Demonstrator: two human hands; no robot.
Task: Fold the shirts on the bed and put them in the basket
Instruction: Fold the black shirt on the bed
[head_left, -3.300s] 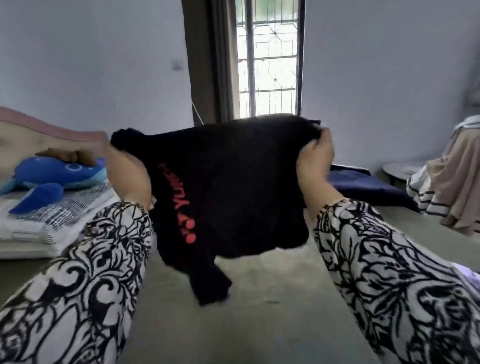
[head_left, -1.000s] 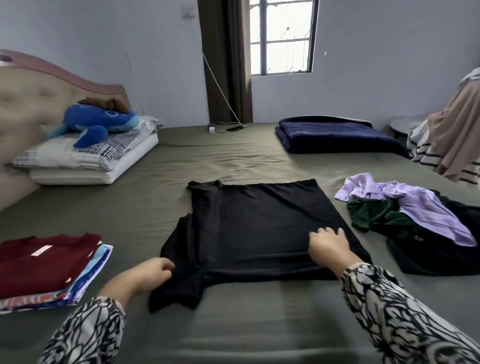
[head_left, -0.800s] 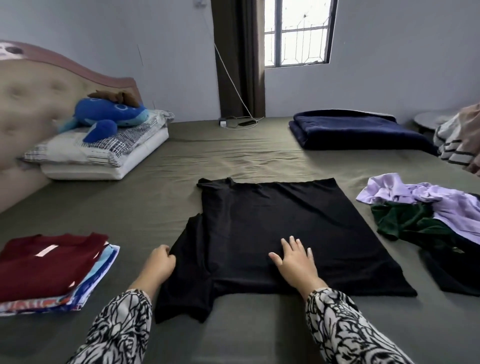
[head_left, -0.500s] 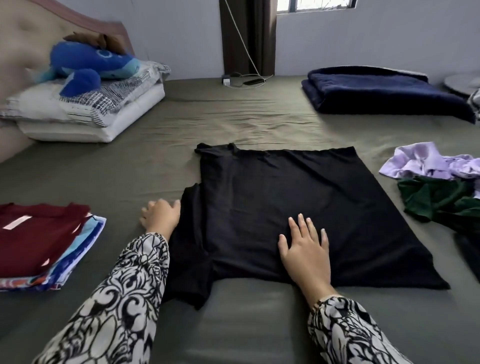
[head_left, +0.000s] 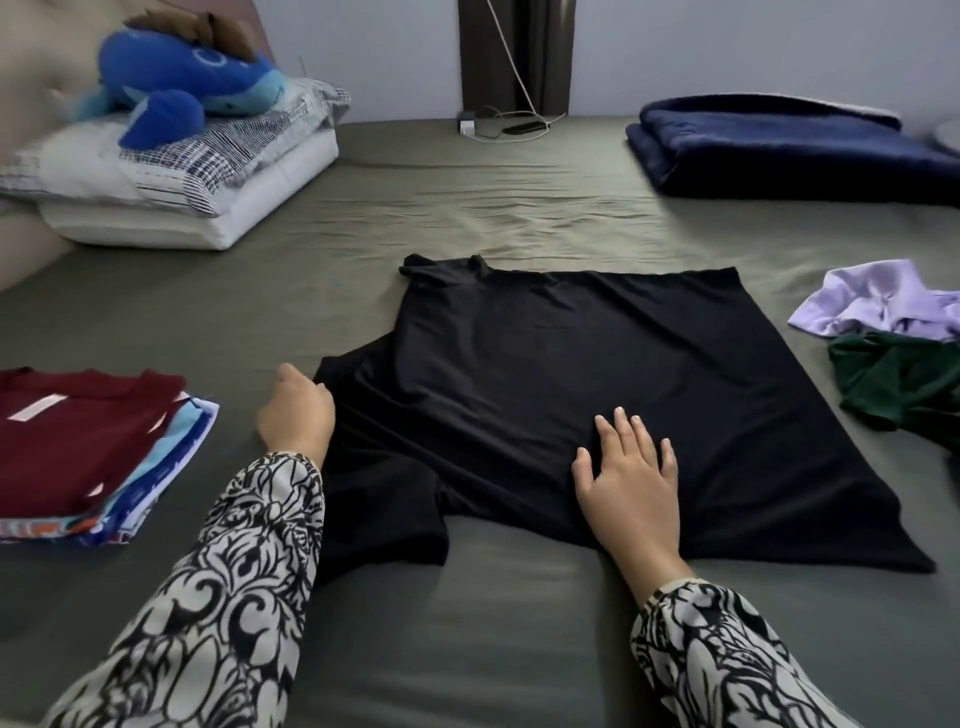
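A black shirt lies spread flat on the olive bed sheet, collar end to the left, one sleeve hanging toward me. My right hand presses flat on its near edge, fingers straight. My left hand has its fingers curled on the shirt's left shoulder edge. A stack of folded shirts, maroon on top, sits at the left. Unfolded lilac and dark green shirts lie in a heap at the right. No basket is in view.
Pillows with a blue plush whale lie at the far left by the headboard. A folded navy blanket sits far right. A charger and cable lie by the curtain at the bed's far edge.
The shirt, held up in the air earlier, now lies flat on the bed. My right hand slid left along its near edge; my left hand moved up to the shoulder.
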